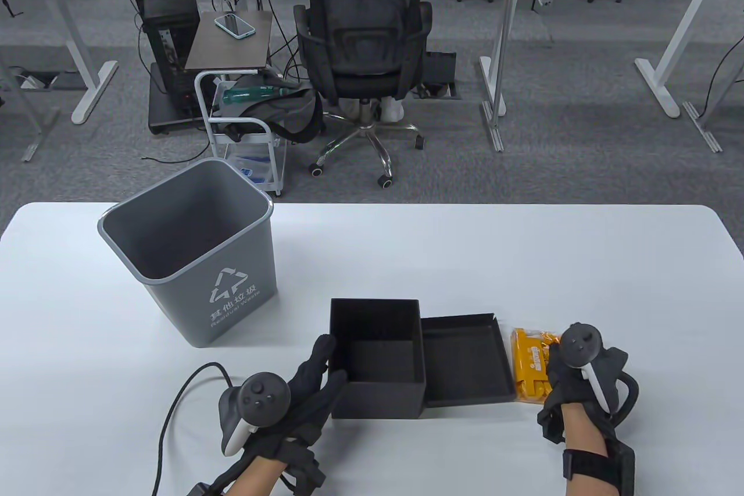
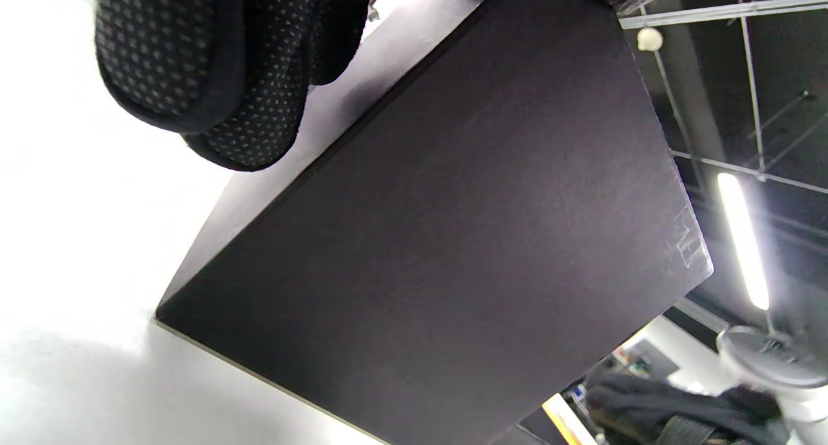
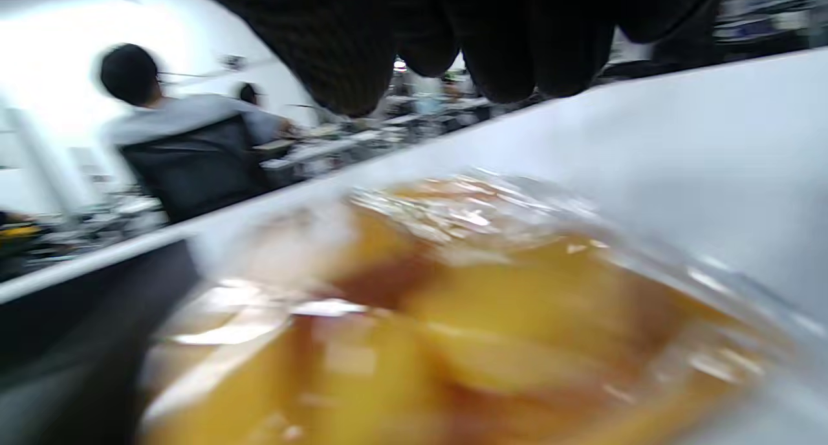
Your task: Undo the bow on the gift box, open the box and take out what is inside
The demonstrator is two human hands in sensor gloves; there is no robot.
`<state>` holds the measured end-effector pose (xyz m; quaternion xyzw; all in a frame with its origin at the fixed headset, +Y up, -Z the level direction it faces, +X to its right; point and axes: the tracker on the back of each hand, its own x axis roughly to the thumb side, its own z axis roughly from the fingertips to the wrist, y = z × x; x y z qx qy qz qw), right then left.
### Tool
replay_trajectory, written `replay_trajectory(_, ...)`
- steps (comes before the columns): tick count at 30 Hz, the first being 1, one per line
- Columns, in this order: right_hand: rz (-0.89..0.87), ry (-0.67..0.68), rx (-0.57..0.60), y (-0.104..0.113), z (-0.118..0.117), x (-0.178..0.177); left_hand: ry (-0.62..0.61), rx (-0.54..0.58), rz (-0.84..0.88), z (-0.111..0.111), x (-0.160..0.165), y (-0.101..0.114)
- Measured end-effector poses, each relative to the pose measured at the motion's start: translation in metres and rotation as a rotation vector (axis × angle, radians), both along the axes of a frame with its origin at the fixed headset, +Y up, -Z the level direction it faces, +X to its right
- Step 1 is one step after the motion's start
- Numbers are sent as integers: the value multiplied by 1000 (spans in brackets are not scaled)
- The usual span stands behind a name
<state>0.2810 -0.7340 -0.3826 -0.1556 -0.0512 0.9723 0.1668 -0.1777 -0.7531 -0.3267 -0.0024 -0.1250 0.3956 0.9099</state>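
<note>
The black gift box (image 1: pixel 378 397) stands open and empty near the table's front edge, and no bow or ribbon shows. Its lid (image 1: pixel 465 362) lies upturned against its right side. My left hand (image 1: pixel 325 371) rests at the box's front-left corner, fingers straight along the left wall. In the left wrist view the fingers (image 2: pixel 213 76) hang beside the box's dark wall (image 2: pixel 453 238). An orange packet in clear wrap (image 1: pixel 530 365) lies on the table right of the lid. My right hand (image 1: pixel 567 371) hovers over the packet's right edge. In the blurred right wrist view its fingertips (image 3: pixel 414 37) hang just above the packet (image 3: pixel 466 315).
A grey waste bin (image 1: pixel 192 252) stands at the table's back left. A black cable (image 1: pixel 174 409) loops on the table behind my left hand. Beyond the far edge a person sits in an office chair (image 1: pixel 366 48) among desks.
</note>
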Motion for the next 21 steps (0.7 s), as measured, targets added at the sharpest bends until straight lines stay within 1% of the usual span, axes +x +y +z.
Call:
replay_trajectory(2, -57, 247, -31, 10, 2, -25, 0, -2, 5, 0, 0, 0)
replay_trajectory(3, -79, 417, -99, 12, 6, -43, 0, -2, 9, 0, 0, 0)
replay_trajectory(4, -79, 533, -165, 10, 10, -58, 0, -2, 11, 0, 0, 0)
replay_trajectory(5, -36, 608, -225, 5, 15, -75, -2, -3, 12, 0, 0, 0)
replay_trajectory(6, 42, 639, -267, -2, 22, -91, -2, -4, 13, 0, 0, 0)
replay_trajectory(8, 208, 662, -299, -19, 29, -114, -1, -1, 16, 0, 0, -1)
replay_trajectory(10, 286, 652, -328, -33, 30, -125, 0, 0, 23, 0, 1, -2)
replay_trajectory(12, 304, 626, -311, -41, 29, -128, 0, -1, 28, 0, 1, -2)
replay_trajectory(15, 269, 639, -267, -47, 27, -127, -1, -3, 22, 1, 0, -2)
replay_trajectory(17, 264, 667, -227, -49, 28, -127, -1, -2, 17, 0, 0, -1)
replay_trajectory(19, 257, 688, -152, -50, 30, -127, -1, -4, 20, 1, 0, -1)
replay_trajectory(21, 247, 688, -132, -49, 29, -126, 0, -4, 32, 0, 1, -2)
